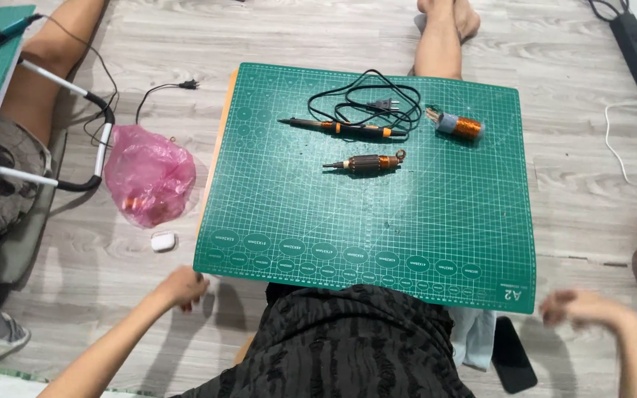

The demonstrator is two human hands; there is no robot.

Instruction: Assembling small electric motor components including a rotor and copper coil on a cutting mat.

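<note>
Hands rest at the near corners of the green cutting mat (377, 221), which lies on the wooden floor: the left hand (184, 286) has its fingers curled loosely at the near-left corner and grips nothing, while the right hand (584, 306), off the near-right corner, is blurred, fingers seemingly half open and empty. Toward the mat's far side lie a soldering iron (337, 127) with its coiled cord, a motor armature (365, 163) just nearer than it, and a copper wire spool (457, 125) to the right. Steadying the mat well probably means keeping both corners flat so these parts do not roll.
</note>
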